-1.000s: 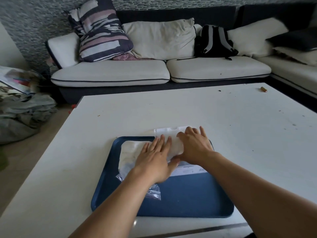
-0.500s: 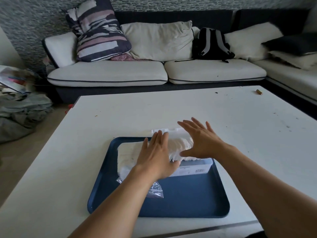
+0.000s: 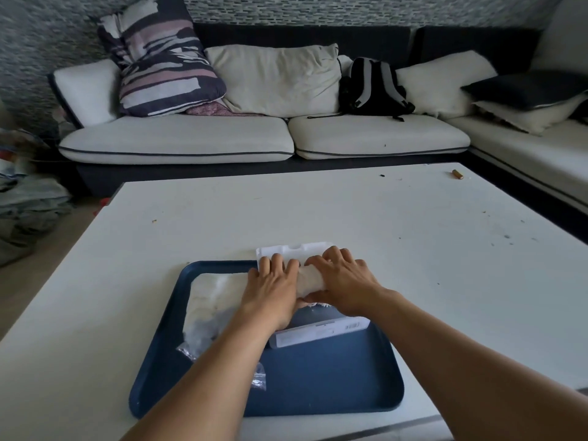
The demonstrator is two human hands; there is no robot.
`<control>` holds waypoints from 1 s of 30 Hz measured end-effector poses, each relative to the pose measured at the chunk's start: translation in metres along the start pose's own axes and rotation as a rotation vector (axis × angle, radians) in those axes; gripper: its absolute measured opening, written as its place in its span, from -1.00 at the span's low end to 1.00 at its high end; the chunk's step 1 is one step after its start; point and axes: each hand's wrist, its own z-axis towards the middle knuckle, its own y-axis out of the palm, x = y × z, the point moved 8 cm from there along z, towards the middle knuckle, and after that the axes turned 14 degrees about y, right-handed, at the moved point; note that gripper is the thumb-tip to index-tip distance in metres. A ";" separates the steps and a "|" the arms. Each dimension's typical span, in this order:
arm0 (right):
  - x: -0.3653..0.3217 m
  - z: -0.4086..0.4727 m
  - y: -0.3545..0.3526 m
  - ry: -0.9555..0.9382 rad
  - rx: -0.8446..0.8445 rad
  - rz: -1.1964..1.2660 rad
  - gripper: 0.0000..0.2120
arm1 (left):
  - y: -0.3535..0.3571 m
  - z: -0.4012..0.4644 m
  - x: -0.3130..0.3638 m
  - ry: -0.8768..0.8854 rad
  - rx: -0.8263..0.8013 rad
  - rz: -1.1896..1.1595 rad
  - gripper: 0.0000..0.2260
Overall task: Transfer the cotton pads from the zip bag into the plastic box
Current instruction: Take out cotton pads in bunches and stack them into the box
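In the head view a blue tray [image 3: 318, 389] lay on the white bench [image 3: 350, 218], near its 6 o'clock edge. A clear zip bag [image 3: 216, 307] lay in the tray's 9 o'clock half, white pads showing through it, with its crumpled mouth end toward 6 o'clock, beside the left forearm. The plastic box [image 3: 318, 334] sat in the tray's 12 o'clock part, its white lid [image 3: 296, 249] standing open at the far side and reaching past the tray's rim; a label showed on its near wall.

Both hands were over the box. The left hand [image 3: 270, 291] lay palm down at its 9 o'clock side, fingers bent over the far edge of a white bundle of pads [image 3: 307, 281]. The right hand [image 3: 342, 281] lay at its 3 o'clock side, fingers curled over the top of the same bundle and the thumb tucked under its near edge, so this grip closed round the pads. The left grip was also curled on the bundle, though its thumb was hidden. The bundle lay between the two hands, on the box; how far down in it I cannot tell.

At 12 o'clock beyond the bench stood a white sofa [image 3: 178, 138] with a striped cushion [image 3: 165, 62] and a black backpack [image 3: 372, 87]. A small brown stub [image 3: 457, 174] lay on the bench toward 1 o'clock.
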 end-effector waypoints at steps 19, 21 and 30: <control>-0.149 -0.105 -0.050 -0.317 -0.559 0.521 -0.85 | -0.063 -0.134 -0.103 -0.336 -0.097 -0.442 -0.37; -0.157 -0.117 -0.036 -0.345 -0.672 0.370 -0.82 | -0.064 -0.151 -0.109 -0.371 -0.121 -0.455 -0.33; -0.161 -0.113 -0.029 -0.357 -0.358 0.023 -0.73 | -0.056 -0.145 -0.081 -0.335 -0.029 -0.159 -0.75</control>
